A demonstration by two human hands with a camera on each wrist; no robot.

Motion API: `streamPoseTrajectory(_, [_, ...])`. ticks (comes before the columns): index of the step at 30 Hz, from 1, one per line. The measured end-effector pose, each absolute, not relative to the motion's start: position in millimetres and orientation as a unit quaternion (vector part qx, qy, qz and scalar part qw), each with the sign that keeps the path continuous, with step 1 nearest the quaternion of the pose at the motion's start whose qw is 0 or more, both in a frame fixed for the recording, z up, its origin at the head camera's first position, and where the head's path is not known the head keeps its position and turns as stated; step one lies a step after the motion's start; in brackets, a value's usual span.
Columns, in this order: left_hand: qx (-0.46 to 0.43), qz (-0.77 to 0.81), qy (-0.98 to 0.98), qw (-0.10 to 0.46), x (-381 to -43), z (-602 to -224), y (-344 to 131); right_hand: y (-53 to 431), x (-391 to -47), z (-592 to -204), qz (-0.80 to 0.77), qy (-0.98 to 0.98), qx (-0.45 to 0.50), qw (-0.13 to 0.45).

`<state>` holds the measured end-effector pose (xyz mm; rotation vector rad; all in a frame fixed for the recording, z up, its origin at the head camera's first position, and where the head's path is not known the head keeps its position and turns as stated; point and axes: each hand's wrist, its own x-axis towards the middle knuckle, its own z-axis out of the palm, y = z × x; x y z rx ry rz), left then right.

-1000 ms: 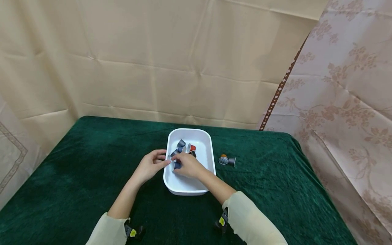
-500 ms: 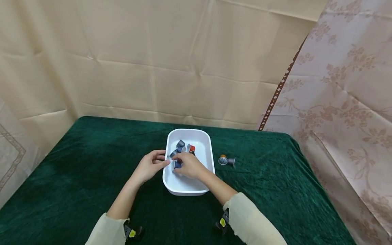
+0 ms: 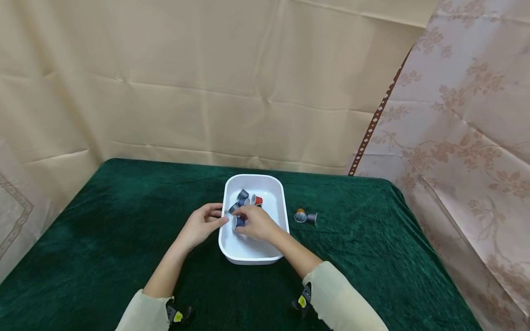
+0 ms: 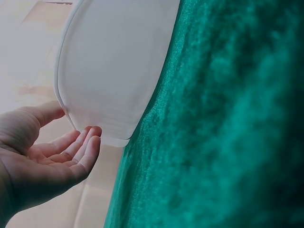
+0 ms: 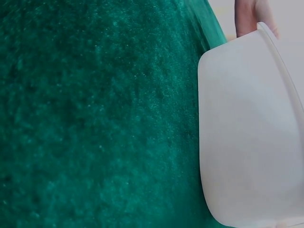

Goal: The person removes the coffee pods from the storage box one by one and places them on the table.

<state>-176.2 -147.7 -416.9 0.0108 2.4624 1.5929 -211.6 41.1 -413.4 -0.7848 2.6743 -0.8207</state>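
Note:
A white plastic tray stands on the table, with several coffee capsules lying in its left half. My left hand holds the tray's left side, thumb at the rim and curled fingers against the outer wall, as the left wrist view confirms. Inside the tray, my right hand pinches a blue coffee capsule lying on its side near the left wall. Beyond it are a grey capsule, a blue one and a red one. The right hand partly covers the group; the right wrist view shows only the tray's outside.
Right of the tray, an orange capsule and a dark grey capsule lie together on the green velvet cloth. A beige curtain hangs behind the table, and a floral cloth hangs at the right.
The head view shifts slightly. Both hands keep nearly the same places, the right one still pinching the blue capsule.

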Motion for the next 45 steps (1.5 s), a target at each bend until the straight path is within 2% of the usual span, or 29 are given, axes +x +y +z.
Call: streamPoseTrajectory(45, [-0.013, 0.531, 0.841, 0.101, -176.8, -418.2, -145.1, 72.4, -204.2, -396.1, -0.337, 0.906, -0.244, 0.078])
